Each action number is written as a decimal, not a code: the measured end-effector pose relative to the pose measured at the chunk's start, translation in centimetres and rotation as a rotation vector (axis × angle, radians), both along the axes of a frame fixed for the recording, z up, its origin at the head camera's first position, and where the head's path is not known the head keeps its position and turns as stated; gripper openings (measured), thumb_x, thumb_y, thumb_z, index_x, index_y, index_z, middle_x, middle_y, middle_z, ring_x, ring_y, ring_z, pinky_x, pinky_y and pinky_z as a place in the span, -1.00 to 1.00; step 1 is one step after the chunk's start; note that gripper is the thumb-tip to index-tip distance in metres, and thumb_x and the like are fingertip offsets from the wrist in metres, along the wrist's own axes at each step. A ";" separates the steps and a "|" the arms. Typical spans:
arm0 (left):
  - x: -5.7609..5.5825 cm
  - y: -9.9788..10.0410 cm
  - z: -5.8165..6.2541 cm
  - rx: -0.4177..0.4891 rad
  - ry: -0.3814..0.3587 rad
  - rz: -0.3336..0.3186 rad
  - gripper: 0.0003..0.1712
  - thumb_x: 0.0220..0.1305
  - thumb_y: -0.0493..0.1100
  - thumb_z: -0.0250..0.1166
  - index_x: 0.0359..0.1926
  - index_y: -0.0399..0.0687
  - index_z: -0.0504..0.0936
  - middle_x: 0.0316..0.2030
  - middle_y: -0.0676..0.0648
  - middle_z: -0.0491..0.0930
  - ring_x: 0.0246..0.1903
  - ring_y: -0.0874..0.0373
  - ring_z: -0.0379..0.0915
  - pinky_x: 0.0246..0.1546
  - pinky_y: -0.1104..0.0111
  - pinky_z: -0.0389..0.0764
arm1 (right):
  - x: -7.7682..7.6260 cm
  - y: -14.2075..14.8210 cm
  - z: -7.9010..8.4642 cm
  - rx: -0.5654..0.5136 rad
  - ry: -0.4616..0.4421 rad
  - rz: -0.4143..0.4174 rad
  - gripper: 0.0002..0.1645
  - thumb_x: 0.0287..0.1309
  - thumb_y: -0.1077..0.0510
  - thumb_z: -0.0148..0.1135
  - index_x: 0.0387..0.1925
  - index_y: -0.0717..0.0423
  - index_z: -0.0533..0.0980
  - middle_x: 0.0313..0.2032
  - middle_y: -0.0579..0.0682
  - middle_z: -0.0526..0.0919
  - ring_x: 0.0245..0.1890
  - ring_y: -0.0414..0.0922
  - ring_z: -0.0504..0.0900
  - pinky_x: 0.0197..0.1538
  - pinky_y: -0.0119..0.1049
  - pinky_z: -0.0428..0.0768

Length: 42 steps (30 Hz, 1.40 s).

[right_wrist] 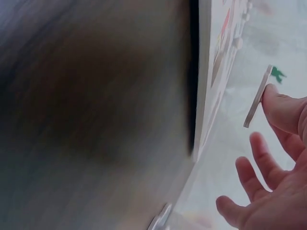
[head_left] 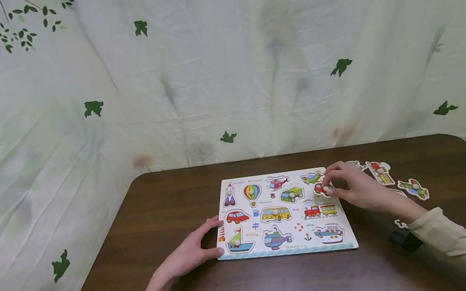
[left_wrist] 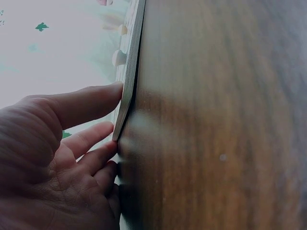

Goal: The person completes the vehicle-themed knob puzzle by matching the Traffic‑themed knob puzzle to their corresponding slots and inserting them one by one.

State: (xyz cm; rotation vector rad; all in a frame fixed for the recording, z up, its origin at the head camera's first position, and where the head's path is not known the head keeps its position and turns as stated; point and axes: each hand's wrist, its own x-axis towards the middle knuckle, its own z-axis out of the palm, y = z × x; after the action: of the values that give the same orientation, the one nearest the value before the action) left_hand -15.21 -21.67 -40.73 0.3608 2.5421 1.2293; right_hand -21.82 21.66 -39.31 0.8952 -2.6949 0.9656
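Note:
A white wooden knob puzzle board (head_left: 349,243) with colourful vehicle pictures lies on the table. My right hand (head_left: 357,185) pinches a small red vehicle puzzle piece (head_left: 319,189) by its knob between thumb and index finger. In the right wrist view this thin piece (right_wrist: 257,98) is tilted and raised off the board's face (right_wrist: 204,72), the other fingers spread loosely. At the board's left side, my left hand (head_left: 185,256) touches the edge with thumb and fingertips. The left wrist view shows that thumb (left_wrist: 96,101) against the board's side, with fairly straight fingers below.
Right of the board lie several loose pieces, among them a red one (head_left: 379,173) and a plane-like one (head_left: 414,189), partly behind my right arm. Knobs stand up from the board. The dark wooden table (head_left: 269,288) ends at a patterned curtain (head_left: 223,68).

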 end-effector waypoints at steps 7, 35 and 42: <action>0.0 0.0 0.0 -0.003 -0.004 0.002 -0.30 0.16 -0.14 0.43 0.33 0.02 0.43 0.46 -0.09 0.16 0.48 -0.15 -0.16 0.33 -0.17 0.01 | 0.2 -1.4 0.0 -0.001 -0.013 0.040 -0.81 0.16 0.27 0.38 -0.29 -0.10 0.60 -0.06 -0.03 0.52 0.03 0.05 0.43 0.03 0.06 0.34; 0.1 -0.1 0.0 -0.002 -0.008 0.011 -0.30 0.16 -0.14 0.43 0.33 0.03 0.43 0.46 -0.08 0.18 0.48 -0.14 -0.15 0.33 -0.17 0.02 | 0.4 -5.9 0.0 -0.037 -0.096 0.128 -0.83 0.14 0.20 0.41 -0.34 -0.16 0.60 -0.01 0.03 0.53 0.07 0.00 0.40 0.10 0.02 0.34; 0.0 0.0 -0.1 -0.006 -0.012 0.002 -0.30 0.17 -0.13 0.42 0.34 0.03 0.42 0.46 -0.08 0.17 0.48 -0.13 -0.15 0.33 -0.17 0.03 | 0.3 -6.6 0.1 -0.046 -0.084 0.171 -0.85 0.15 0.18 0.41 -0.34 -0.14 0.59 -0.04 0.01 0.53 0.04 -0.05 0.44 0.08 -0.02 0.38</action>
State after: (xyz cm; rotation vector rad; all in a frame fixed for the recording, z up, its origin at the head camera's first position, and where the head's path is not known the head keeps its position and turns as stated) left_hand -15.18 -21.71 -40.81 0.3489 2.5360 1.2206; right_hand -21.52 15.03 -39.18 1.1155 -2.6870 1.1181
